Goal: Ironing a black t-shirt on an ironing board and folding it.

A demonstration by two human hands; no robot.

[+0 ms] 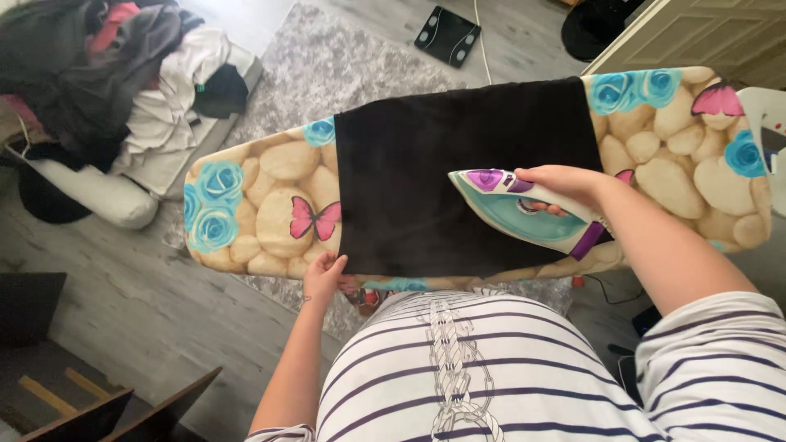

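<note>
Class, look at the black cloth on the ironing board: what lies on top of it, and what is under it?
On the black cloth rests an iron, held by the right hand. Under it lies the ironing board; its pattern there is covered.

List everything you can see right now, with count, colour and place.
ironing board: one, pebble, blue-rose and butterfly print, across the middle
black cloth: one, spread over the board
iron: one, teal, white and purple, on the cloth's right part
clothes pile: one, mixed dark, white and pink, upper left floor
rug: one, grey, under the board
bathroom scale: one, black, top centre floor
left hand: on the cloth's near left corner
right hand: gripping the iron's handle
</note>
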